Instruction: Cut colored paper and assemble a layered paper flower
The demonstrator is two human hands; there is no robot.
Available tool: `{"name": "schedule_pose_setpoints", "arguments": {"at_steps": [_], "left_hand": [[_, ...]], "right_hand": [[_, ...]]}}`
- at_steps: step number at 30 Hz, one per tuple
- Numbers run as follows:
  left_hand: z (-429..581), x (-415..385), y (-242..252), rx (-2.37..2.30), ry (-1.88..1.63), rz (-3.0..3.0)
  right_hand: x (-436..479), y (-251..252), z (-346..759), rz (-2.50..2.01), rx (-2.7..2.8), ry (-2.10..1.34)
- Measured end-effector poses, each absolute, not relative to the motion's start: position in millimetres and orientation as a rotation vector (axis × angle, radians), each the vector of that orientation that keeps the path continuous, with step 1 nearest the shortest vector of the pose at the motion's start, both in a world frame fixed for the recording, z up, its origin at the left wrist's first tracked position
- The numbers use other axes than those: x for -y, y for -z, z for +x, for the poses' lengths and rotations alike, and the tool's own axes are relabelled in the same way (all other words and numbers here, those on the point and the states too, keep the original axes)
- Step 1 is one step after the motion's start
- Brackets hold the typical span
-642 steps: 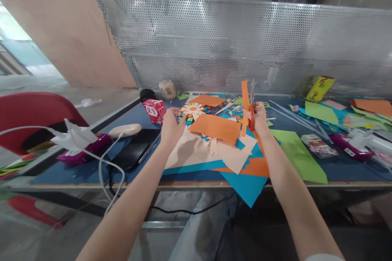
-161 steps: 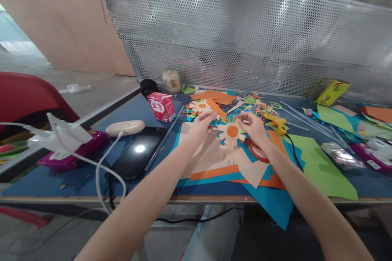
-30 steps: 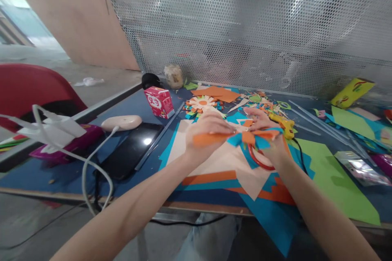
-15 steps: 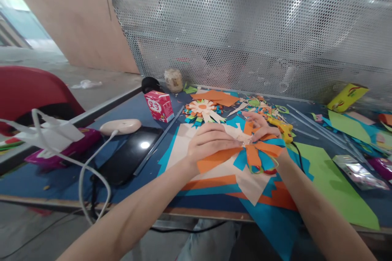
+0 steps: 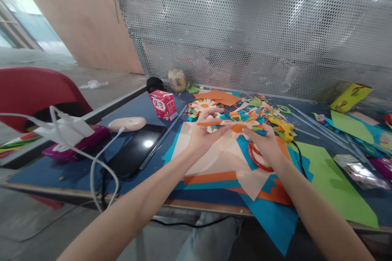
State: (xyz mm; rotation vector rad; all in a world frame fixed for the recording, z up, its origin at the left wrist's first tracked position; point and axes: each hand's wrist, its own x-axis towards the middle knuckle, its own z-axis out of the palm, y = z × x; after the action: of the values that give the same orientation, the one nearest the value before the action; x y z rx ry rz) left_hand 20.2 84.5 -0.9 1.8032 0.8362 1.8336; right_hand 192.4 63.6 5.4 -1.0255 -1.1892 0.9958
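Orange-centred, layered paper flower (image 5: pixel 238 129), 9 o'clock of yellow corded glue gun (image 5: pixel 286 131) | left hand (image 5: pixel 200 135), right hand (image 5: pixel 267 143): fingers nearly closed, pinching its edges | likely light, creasable; best held near centre

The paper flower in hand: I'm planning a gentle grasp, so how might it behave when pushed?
The paper flower is probably light, being cut paper. Its narrow, separate petals would likely bend easily and might crease under pressure.
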Motion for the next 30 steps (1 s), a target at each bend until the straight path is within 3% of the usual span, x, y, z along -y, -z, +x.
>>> {"name": "schedule_pose_setpoints", "arguments": {"at_steps": [17, 30], "left_hand": [[24.0, -84.3, -0.7, -0.907, -1.478, 1.251], [25.4, -86.7, -0.7, -0.798, -1.456, 1.178]], "right_hand": [[-67.0, -3.9, 185.1, -0.899, 1.021, -1.218], [-64.4, -8.3, 184.0, -0.912, 0.987, -1.277]]}}
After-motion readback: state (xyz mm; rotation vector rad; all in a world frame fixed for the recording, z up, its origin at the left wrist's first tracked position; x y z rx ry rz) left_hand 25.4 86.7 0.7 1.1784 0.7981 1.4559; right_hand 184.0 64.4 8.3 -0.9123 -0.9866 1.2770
